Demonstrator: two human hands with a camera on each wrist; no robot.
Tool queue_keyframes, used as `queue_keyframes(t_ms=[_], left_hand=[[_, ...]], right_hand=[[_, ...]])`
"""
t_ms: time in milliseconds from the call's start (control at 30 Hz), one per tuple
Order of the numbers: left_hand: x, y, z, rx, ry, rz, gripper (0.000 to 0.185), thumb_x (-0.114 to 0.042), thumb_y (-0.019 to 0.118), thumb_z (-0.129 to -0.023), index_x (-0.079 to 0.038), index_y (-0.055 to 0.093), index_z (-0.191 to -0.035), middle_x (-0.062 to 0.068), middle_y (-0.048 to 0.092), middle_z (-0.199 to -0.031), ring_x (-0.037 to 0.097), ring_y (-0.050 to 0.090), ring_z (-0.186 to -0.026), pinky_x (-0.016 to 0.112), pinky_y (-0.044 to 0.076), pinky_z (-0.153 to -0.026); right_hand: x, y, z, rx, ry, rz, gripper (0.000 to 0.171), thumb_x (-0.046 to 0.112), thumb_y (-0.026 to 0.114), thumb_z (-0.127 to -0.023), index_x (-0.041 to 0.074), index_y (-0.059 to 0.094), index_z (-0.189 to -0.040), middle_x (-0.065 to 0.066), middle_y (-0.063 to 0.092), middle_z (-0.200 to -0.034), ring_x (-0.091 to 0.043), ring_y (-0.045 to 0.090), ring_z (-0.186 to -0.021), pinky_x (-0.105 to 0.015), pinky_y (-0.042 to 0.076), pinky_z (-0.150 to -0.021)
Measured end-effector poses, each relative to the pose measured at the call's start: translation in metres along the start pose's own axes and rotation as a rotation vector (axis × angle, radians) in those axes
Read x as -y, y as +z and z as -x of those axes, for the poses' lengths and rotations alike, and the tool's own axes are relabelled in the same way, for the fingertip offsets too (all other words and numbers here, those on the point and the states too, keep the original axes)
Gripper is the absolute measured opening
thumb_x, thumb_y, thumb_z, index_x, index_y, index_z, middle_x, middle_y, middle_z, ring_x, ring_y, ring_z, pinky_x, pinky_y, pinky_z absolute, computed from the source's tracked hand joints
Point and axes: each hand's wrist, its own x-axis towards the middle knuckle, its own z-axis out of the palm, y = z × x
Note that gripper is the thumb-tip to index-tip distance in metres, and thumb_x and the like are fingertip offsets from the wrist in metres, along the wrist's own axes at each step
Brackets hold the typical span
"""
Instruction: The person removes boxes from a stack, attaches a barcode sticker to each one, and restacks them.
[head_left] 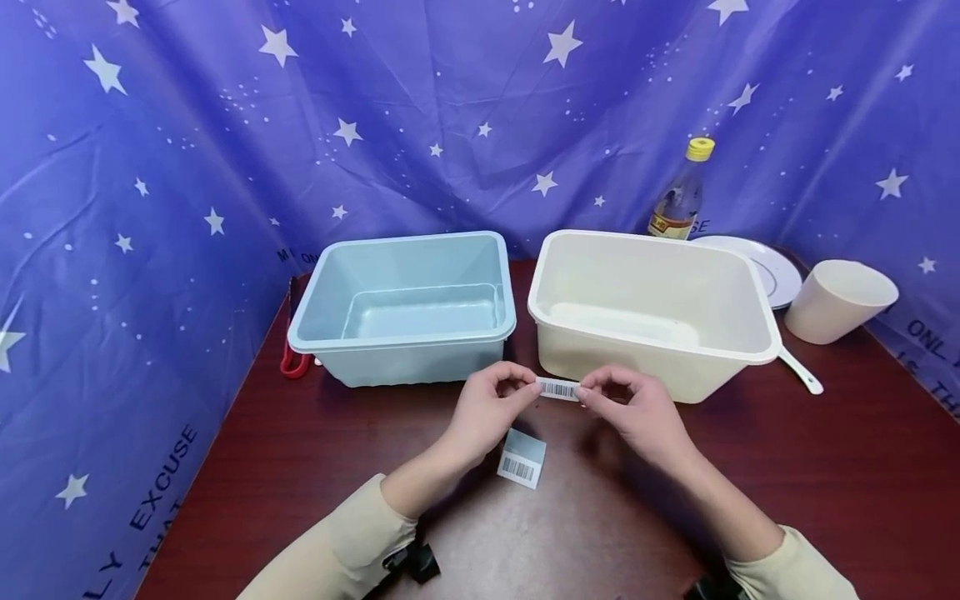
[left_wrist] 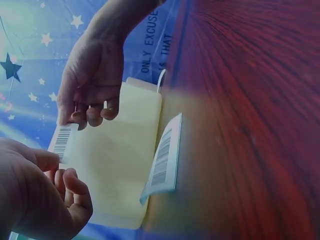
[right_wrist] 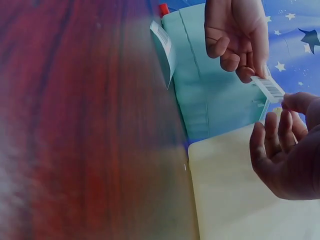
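My two hands hold a small white barcode sticker (head_left: 558, 388) between them, just in front of the gap between two tubs. My left hand (head_left: 491, 406) pinches its left end and my right hand (head_left: 628, 400) pinches its right end. The same sticker (left_wrist: 62, 141) shows in the left wrist view, and the right wrist view has the sticker (right_wrist: 270, 87) too. A second barcode label (head_left: 522, 459) on pale blue backing lies on the table under my left hand. The light blue tub (head_left: 327, 335) stands at left and the cream tub (head_left: 738, 350) at right.
A dark red table (head_left: 825, 467) carries everything. Behind the cream tub stand a yellow-capped bottle (head_left: 682, 196), a white plate (head_left: 780, 275) and a cream cup (head_left: 840, 300); a white spoon handle (head_left: 801, 372) sticks out. A red object (head_left: 292, 362) lies left of the blue tub. Starry blue cloth surrounds the table.
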Motion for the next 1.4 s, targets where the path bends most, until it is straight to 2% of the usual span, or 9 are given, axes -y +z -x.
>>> queue_keyframes(t_ms=[233,367,533,633,800,1067,1267,1400], left_hand=[[-0.002,0.014,-0.008,0.008,0.012,-0.011,0.010,-0.010,0.076,-0.089,-0.002,0.075,-0.095,0.000,0.066,-0.081,0.010,0.055,-0.072,0.019,0.044,-0.062],[-0.003,0.023,-0.013,0.015,0.011,-0.048,0.009,-0.012,0.076,-0.089,-0.005,0.076,-0.095,-0.001,0.065,-0.080,0.012,0.054,-0.070,0.019,0.043,-0.060],[-0.004,0.029,-0.018,0.030,0.004,-0.096,0.011,-0.014,0.072,-0.092,-0.008,0.077,-0.099,-0.004,0.064,-0.080,0.011,0.052,-0.067,0.020,0.041,-0.057],[-0.003,0.029,-0.019,0.062,-0.010,-0.107,0.013,-0.011,0.069,-0.093,-0.008,0.076,-0.103,-0.005,0.062,-0.082,0.010,0.051,-0.065,0.020,0.041,-0.056],[0.000,0.027,-0.021,0.133,-0.009,-0.102,0.020,-0.006,0.066,-0.093,-0.006,0.074,-0.111,-0.004,0.060,-0.083,0.008,0.050,-0.061,0.021,0.041,-0.054],[0.005,0.029,-0.024,0.200,-0.024,-0.120,0.029,-0.006,0.067,-0.093,-0.008,0.070,-0.122,-0.004,0.059,-0.086,0.008,0.050,-0.060,0.022,0.042,-0.052],[0.005,0.030,-0.026,0.232,-0.038,-0.122,0.036,-0.008,0.068,-0.093,-0.009,0.068,-0.129,-0.004,0.059,-0.088,0.009,0.050,-0.058,0.024,0.044,-0.049],[0.006,0.031,-0.026,0.243,-0.038,-0.130,0.039,-0.008,0.068,-0.094,-0.010,0.065,-0.133,-0.004,0.059,-0.089,0.009,0.049,-0.057,0.024,0.045,-0.049]], right_hand=[[-0.004,-0.004,0.005,-0.176,-0.006,0.032,0.010,0.011,0.078,-0.090,0.002,0.075,-0.092,0.000,0.063,-0.076,-0.011,0.056,-0.071,-0.020,0.046,-0.061],[-0.007,-0.006,0.006,-0.230,-0.002,0.007,0.010,0.010,0.079,-0.089,0.001,0.075,-0.092,0.000,0.062,-0.072,-0.011,0.056,-0.066,-0.020,0.045,-0.059],[-0.010,-0.006,0.005,-0.241,0.023,-0.014,0.013,0.011,0.077,-0.091,0.000,0.075,-0.096,-0.002,0.062,-0.070,-0.018,0.059,-0.061,-0.021,0.045,-0.054],[-0.012,-0.007,0.005,-0.252,0.042,-0.009,0.014,0.011,0.074,-0.093,-0.001,0.074,-0.099,-0.006,0.063,-0.072,-0.020,0.060,-0.059,-0.022,0.045,-0.052],[-0.015,-0.006,0.004,-0.256,0.045,0.012,0.014,0.009,0.070,-0.096,-0.002,0.074,-0.104,-0.010,0.064,-0.074,-0.018,0.061,-0.058,-0.022,0.044,-0.050],[-0.020,-0.007,0.007,-0.234,0.058,0.040,0.018,0.009,0.067,-0.097,0.000,0.073,-0.111,-0.013,0.064,-0.077,-0.019,0.061,-0.058,-0.023,0.045,-0.052],[-0.023,-0.009,0.007,-0.213,0.068,0.070,0.022,0.009,0.065,-0.098,0.001,0.072,-0.116,-0.021,0.064,-0.082,-0.016,0.059,-0.059,-0.024,0.045,-0.051],[-0.024,-0.011,0.008,-0.207,0.072,0.081,0.024,0.010,0.065,-0.098,0.002,0.071,-0.119,-0.022,0.065,-0.084,-0.013,0.059,-0.059,-0.024,0.045,-0.052]])
